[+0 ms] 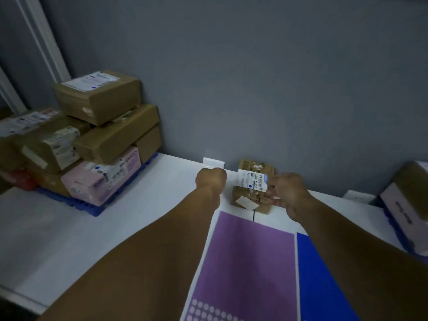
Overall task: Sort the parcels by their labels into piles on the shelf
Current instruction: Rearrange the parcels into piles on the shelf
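The right hand (287, 193) has its fingers curled against the right side of a small parcel (251, 189), thumb up by the white label (251, 180) on top, so it holds the box by that edge. The left hand (211, 179) is balled into a fist with nothing in it, just left of the same box and not touching it. The small parcel stands on the white shelf (150, 216) close to the grey wall (254, 89), between the two hands. Nearer the person lie a purple sheet (243, 262) and, beside it to the right, a blue sheet (319, 274). Well to the left, a stack of parcels (97, 135) sits on a blue pallet (92, 210); another parcel (410, 205) shows at the right edge.
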